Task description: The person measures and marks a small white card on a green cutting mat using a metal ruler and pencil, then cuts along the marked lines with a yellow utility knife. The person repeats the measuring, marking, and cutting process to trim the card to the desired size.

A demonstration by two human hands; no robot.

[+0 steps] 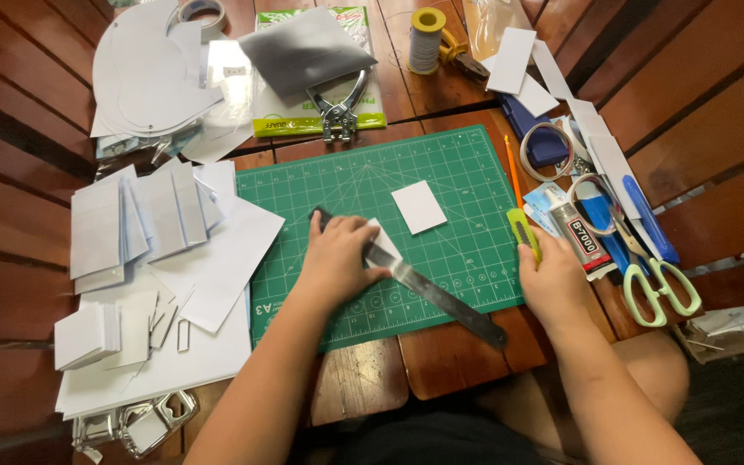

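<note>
Two bare hands work over the green cutting mat (pixel 441 185) on our wooden table (pixel 691 95). Our left hand (pixel 337 257) lies flat, fingers together, pressing the steel ruler (pixel 437 297), which runs from the mat's centre toward 4 o'clock and off its lower edge. A small white card (pixel 383 239) peeks out beside those fingers; it seems pinned under the ruler, though the hand hides the contact. Our right hand (pixel 553 280), at 3 o'clock from the ruler, has its fingers clamped around a yellow-green utility knife (pixel 523 232), clear of the card. Another white card (pixel 418 207) lies loose on the mat at 1 o'clock. Green-handled scissors (pixel 660 288) and a glue tube (pixel 580 234) sit at 3 o'clock, paper stacks (pixel 131 224) at 9 o'clock.
</note>
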